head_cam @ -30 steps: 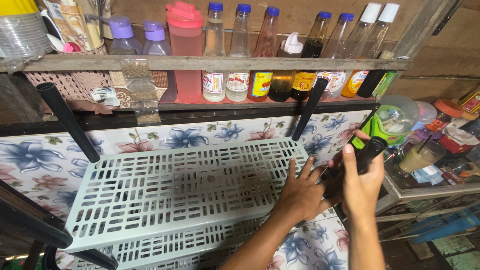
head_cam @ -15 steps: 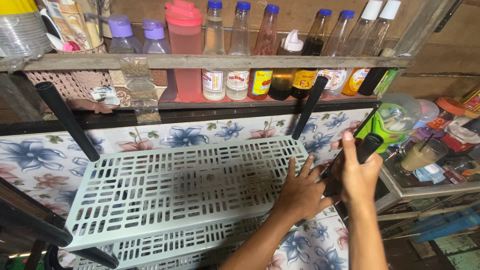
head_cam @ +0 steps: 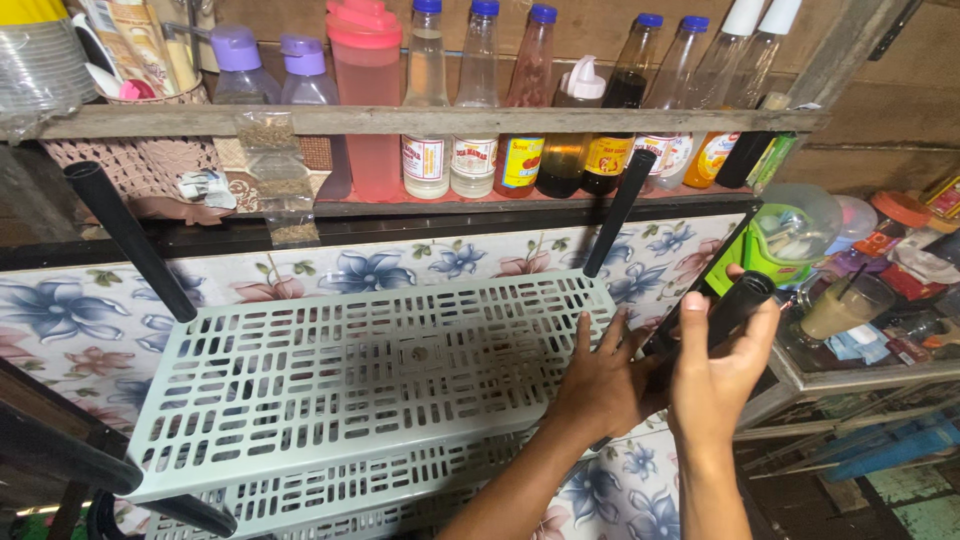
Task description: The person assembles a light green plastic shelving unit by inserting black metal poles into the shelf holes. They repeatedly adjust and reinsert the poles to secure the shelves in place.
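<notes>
A pale grey slotted plastic shelf panel (head_cam: 360, 370) lies tilted in front of me, with black tube legs at its corners. My left hand (head_cam: 598, 380) rests flat on the panel's right edge, fingers spread. My right hand (head_cam: 722, 372) is wrapped around a black tube leg (head_cam: 735, 300) at the near right corner, thumb up along it. Another black tube (head_cam: 620, 212) stands at the far right corner and one more black tube (head_cam: 130, 240) at the far left. A second slotted panel (head_cam: 330, 500) shows below the first.
A wooden shelf (head_cam: 420, 120) above holds several sauce and syrup bottles, a pink shaker (head_cam: 365, 70) and purple-capped bottles. A flowered cloth (head_cam: 300, 270) hangs behind the rack. A glass-topped counter (head_cam: 850, 370) at right carries a green blender jar (head_cam: 790, 235), a drink glass and packets.
My right hand has slid up along the black tube at the near right corner and tightened on it. My left hand stays on the panel's right edge.
</notes>
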